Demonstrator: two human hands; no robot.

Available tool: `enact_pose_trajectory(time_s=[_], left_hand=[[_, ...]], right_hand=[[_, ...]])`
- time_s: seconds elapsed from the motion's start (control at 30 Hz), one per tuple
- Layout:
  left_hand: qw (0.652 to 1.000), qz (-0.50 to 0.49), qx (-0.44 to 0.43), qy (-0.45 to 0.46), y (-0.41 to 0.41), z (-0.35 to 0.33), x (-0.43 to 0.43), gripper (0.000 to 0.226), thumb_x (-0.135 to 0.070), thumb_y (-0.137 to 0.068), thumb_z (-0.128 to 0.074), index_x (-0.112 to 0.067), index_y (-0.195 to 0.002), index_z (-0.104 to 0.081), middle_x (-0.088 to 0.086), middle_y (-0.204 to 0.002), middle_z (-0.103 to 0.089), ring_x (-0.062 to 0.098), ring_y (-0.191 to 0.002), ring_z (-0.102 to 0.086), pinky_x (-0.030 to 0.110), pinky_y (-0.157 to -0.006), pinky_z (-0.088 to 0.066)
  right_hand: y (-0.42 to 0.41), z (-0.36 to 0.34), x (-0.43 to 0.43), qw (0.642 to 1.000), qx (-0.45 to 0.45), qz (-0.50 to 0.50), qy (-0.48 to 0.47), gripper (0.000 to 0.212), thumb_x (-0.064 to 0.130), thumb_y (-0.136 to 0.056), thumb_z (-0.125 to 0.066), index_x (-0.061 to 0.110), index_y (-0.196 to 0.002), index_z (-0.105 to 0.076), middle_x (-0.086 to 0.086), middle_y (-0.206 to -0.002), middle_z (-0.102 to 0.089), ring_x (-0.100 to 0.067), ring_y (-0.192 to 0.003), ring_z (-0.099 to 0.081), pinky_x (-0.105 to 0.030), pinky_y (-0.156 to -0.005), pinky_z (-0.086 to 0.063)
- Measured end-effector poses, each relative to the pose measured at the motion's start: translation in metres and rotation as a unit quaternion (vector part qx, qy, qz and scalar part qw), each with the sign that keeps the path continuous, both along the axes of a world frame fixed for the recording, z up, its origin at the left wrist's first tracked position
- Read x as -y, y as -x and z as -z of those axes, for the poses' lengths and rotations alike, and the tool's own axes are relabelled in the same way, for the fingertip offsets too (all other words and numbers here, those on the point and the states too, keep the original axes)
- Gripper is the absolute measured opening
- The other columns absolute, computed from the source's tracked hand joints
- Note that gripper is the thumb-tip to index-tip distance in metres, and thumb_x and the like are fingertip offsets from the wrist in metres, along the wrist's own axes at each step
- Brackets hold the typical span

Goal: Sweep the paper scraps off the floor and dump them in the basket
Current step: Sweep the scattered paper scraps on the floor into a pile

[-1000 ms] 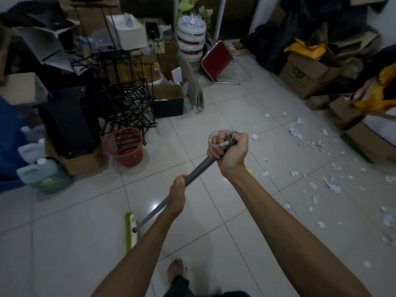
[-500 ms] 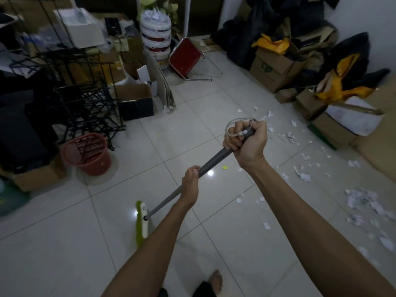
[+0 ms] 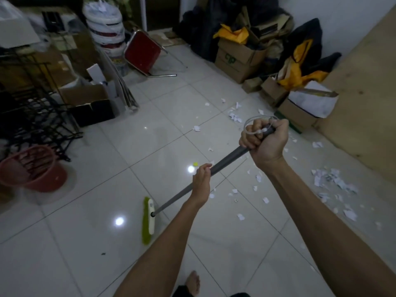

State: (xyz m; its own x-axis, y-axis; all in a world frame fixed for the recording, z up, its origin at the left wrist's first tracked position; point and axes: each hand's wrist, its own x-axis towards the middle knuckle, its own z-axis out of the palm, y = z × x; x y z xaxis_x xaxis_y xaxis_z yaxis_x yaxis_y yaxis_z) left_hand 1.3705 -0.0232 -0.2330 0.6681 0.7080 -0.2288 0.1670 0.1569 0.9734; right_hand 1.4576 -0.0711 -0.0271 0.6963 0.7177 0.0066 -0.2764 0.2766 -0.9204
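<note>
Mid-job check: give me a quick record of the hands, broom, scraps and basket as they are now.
left hand: grips the broom handle midway down
right hand: grips the handle's top end
broom head: green, low over the floor, left of the scraps
paper scraps: scattered on the tiles to the right, none at the broom head
basket: red, far left, beside a black wire rack
</note>
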Motion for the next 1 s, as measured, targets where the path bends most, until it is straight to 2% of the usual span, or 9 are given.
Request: enact_pose_trajectory(time_s=[0.03, 0.2, 0.33, 0.4, 0.53, 0.67, 0.83, 0.93, 1.0], left_hand=[[1.0, 0.007, -0.002, 0.001, -0.008, 0.0, 0.006, 0.027, -0.038, -0.096, -0.024, -0.032, -0.106, -0.048, -0.002, -0.115, -0.051, 0.024, -0.117, -0.044, 0.041, -0.104, -0.036], [0.999, 0.035, 0.008, -0.019, -0.047, 0.003, 0.035, 0.039, -0.061, -0.08, -0.018, -0.046, -0.097, -0.049, -0.005, -0.114, -0.055, 0.023, -0.115, -0.046, 0.047, -0.104, -0.035], [0.999, 0.043, 0.011, -0.018, -0.066, -0.005, 0.05, 0.038, -0.06, -0.08, -0.018, -0.046, -0.098, -0.049, -0.007, -0.113, -0.054, 0.021, -0.117, -0.045, 0.047, -0.106, -0.034], [0.999, 0.04, 0.011, -0.02, -0.071, -0.012, 0.056, 0.034, -0.056, -0.084, -0.018, -0.047, -0.098, -0.047, -0.006, -0.114, -0.054, 0.02, -0.116, -0.045, 0.043, -0.106, -0.034], [0.999, 0.015, 0.024, -0.032, -0.074, -0.028, 0.062, 0.028, -0.05, -0.087, -0.018, -0.047, -0.097, -0.045, -0.005, -0.111, -0.052, 0.017, -0.111, -0.044, 0.034, -0.098, -0.036], [0.998, 0.004, 0.032, -0.045, -0.071, -0.031, 0.057, 0.041, -0.062, -0.082, -0.016, -0.042, -0.102, -0.046, 0.0, -0.113, -0.052, 0.018, -0.109, -0.045, 0.033, -0.095, -0.038], [0.998, -0.001, 0.029, -0.055, -0.067, -0.027, 0.033, 0.038, -0.05, -0.089, -0.019, -0.033, -0.106, -0.048, 0.004, -0.113, -0.053, 0.018, -0.108, -0.048, 0.029, -0.092, -0.038], [0.997, -0.012, 0.009, -0.073, -0.07, -0.021, 0.013, 0.051, -0.058, -0.085, -0.018, -0.028, -0.11, -0.051, 0.004, -0.112, -0.055, 0.021, -0.108, -0.049, 0.037, -0.094, -0.041], [0.997, -0.023, -0.004, -0.075, -0.074, -0.021, 0.0, 0.054, -0.057, -0.086, -0.018, -0.024, -0.113, -0.051, 0.005, -0.114, -0.054, 0.021, -0.109, -0.049, 0.038, -0.095, -0.041]], right_hand=[[-0.007, 0.0, 0.007, 1.0, 0.001, 0.005, 0.0, 0.029, 0.045, -0.052, -0.045, 0.021, -0.037, -0.038, 0.005, -0.033, -0.025, -0.008, -0.032, -0.02, -0.015, -0.046, -0.02], [-0.04, -0.006, 0.038, 0.999, 0.001, 0.041, 0.008, 0.03, 0.046, -0.055, -0.043, 0.022, -0.036, -0.039, 0.005, -0.033, -0.026, -0.009, -0.031, -0.02, -0.021, -0.046, -0.014], [-0.053, -0.012, 0.052, 0.996, -0.029, 0.082, -0.009, 0.035, 0.035, -0.065, -0.03, 0.02, -0.034, -0.038, 0.004, -0.032, -0.026, -0.009, -0.029, -0.018, -0.018, -0.045, -0.013], [-0.057, -0.018, 0.056, 0.996, -0.034, 0.084, -0.022, 0.035, 0.034, -0.066, -0.03, 0.02, -0.035, -0.038, 0.004, -0.032, -0.025, -0.009, -0.03, -0.018, -0.013, -0.044, -0.017], [-0.058, -0.028, 0.056, 0.997, -0.018, 0.065, -0.039, 0.035, 0.035, -0.067, -0.032, 0.02, -0.036, -0.04, 0.005, -0.033, -0.028, -0.01, -0.031, -0.019, -0.014, -0.043, -0.015], [-0.054, -0.031, 0.047, 0.997, -0.029, 0.048, -0.053, 0.038, 0.032, -0.071, -0.033, 0.02, -0.037, -0.041, 0.005, -0.034, -0.03, -0.011, -0.031, -0.02, -0.02, -0.043, -0.013], [-0.051, -0.028, 0.024, 0.997, -0.049, 0.038, -0.055, 0.036, 0.032, -0.069, -0.033, 0.019, -0.037, -0.044, 0.005, -0.035, -0.032, -0.011, -0.031, -0.022, -0.015, -0.04, -0.02], [-0.057, -0.028, 0.01, 0.996, -0.059, 0.038, -0.06, 0.034, 0.031, -0.07, -0.039, 0.02, -0.039, -0.045, 0.005, -0.036, -0.032, -0.011, -0.031, -0.023, -0.015, -0.04, -0.023], [-0.064, -0.028, 0.001, 0.995, -0.068, 0.036, -0.068, 0.032, 0.034, -0.067, -0.038, 0.019, -0.04, -0.044, 0.005, -0.036, -0.032, -0.01, -0.031, -0.022, -0.015, -0.041, -0.021]])
